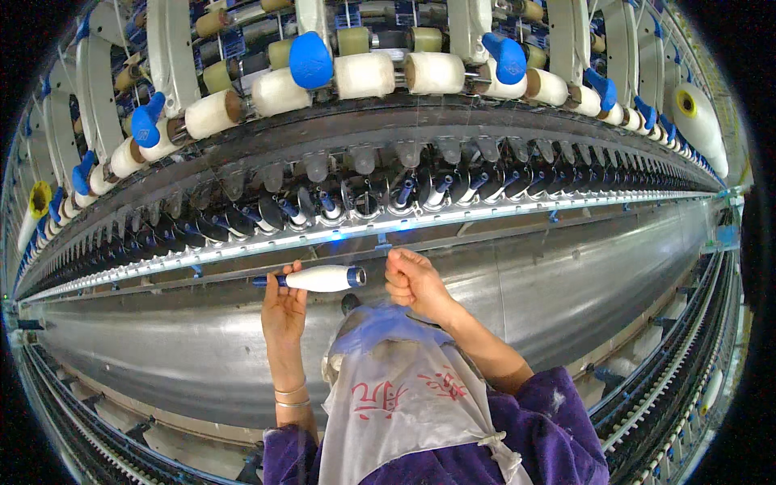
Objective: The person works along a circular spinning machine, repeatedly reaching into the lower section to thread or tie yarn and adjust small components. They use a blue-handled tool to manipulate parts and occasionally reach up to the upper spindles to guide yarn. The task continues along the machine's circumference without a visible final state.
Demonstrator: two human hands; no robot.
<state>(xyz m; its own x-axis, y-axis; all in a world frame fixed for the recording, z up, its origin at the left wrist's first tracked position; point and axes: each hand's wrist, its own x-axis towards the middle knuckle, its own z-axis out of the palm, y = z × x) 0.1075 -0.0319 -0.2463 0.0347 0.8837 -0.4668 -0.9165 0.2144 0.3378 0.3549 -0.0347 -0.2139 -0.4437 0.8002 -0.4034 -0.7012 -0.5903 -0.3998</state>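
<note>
A yarn bobbin (323, 278), fat with white yarn on a blue tube, lies almost level in my left hand (284, 305). The thumb and fingers grip its narrow left end, and its open blue base points right. Just to the right of that base, my right hand (416, 283) is raised with its fingers curled into a pinch. Any thread between those fingertips is too fine to make out. Both hands are in front of the spinning frame's row of spindles (406, 191), below its pale rail (356, 230).
White rollers (364, 75) and blue-tipped arms (311, 61) line the spinning frame above. A large yarn package (697, 121) hangs at the far right. Behind me runs a second machine row (675, 368). A grey metallic floor strip (186, 347) stretches between them.
</note>
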